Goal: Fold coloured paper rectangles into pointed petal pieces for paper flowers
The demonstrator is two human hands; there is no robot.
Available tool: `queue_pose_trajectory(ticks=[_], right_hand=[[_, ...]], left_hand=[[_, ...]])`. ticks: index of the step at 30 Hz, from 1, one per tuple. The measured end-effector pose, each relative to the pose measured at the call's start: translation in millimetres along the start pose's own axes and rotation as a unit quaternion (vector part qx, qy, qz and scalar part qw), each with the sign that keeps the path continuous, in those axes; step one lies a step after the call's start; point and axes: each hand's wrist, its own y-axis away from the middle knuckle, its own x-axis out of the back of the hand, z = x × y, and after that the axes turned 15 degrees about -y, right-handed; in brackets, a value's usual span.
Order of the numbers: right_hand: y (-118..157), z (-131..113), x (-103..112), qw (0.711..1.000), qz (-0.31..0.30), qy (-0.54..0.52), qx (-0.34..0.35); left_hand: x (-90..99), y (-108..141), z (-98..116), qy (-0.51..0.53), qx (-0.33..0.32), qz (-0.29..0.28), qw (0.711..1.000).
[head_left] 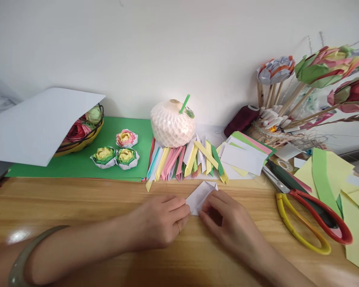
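Between my two hands, just above the wooden table, is a small white sheet of paper (200,196) with a folded corner at its top right. My left hand (164,219) is closed on the paper's left edge, fingers curled, a ring on one finger. At the right edge, my right hand (223,217) pinches the sheet between thumb and fingers. Beyond the hands lies a row of folded paper strips (179,161) in yellow, pink, white, green and blue. Loose cut paper rectangles (242,155) are stacked to the right of that row.
Scissors (305,211) with red and yellow handles lie at the right, near green and yellow paper scraps (326,179). A white textured coconut-shaped object (173,123) stands behind the strips. Three paper flowers (127,157) sit on green card (68,169) beside a basket (91,137).
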Motion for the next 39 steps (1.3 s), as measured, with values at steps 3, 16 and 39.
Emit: queue_pose_trajectory(ticks=[3, 16, 39], right_hand=[[0, 0, 0, 1.0, -0.002, 0.002, -0.004], [2, 2, 0, 1.0, -0.014, 0.019, -0.014], [2, -10, 14, 0.976, -0.187, 0.047, 0.103]], left_hand=[[2.1, -2, 0, 0.0, 0.008, 0.007, 1.0], [-8.3, 2, 7, -0.038, 0.009, -0.048, 0.998], [2.1, -5, -8, -0.061, 0.021, 0.03, 0.997]])
